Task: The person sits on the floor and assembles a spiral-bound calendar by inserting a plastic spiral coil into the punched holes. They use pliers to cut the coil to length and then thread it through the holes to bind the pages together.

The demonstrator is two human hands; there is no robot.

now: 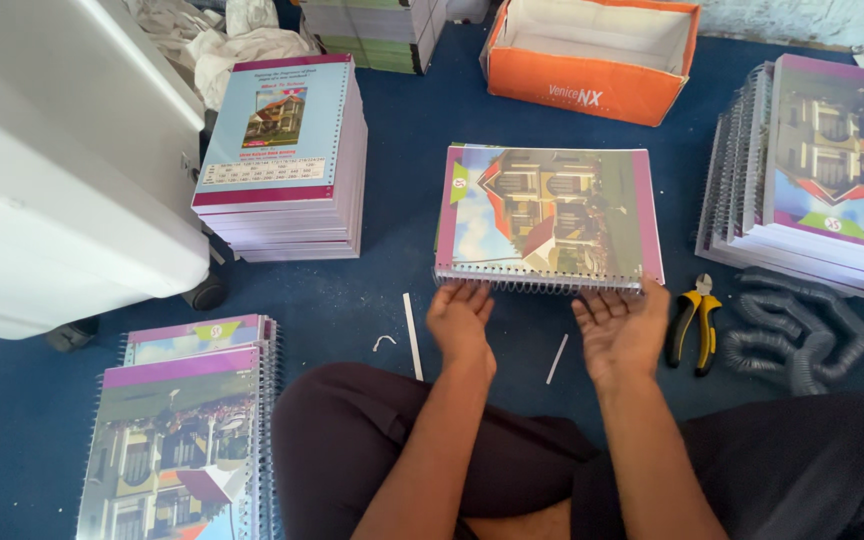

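A spiral-bound notebook with a glossy house-picture cover [549, 215] lies on the blue carpet [352, 300] at twelve o'clock. Its wire edge is touched by the left hand [460, 322] and right hand [620, 328], both open, grasping nothing. It is judged light, flexible, slippery; best gripped at the side edges

Both bare forearms reach out from the crossed legs toward twelve o'clock, roughly parallel. The left hand [460, 322] lies palm down, fingers straight and close together, tips pointing to twelve. The right hand [620, 328] is turned palm up, fingers loosely spread, thumb out toward two o'clock.
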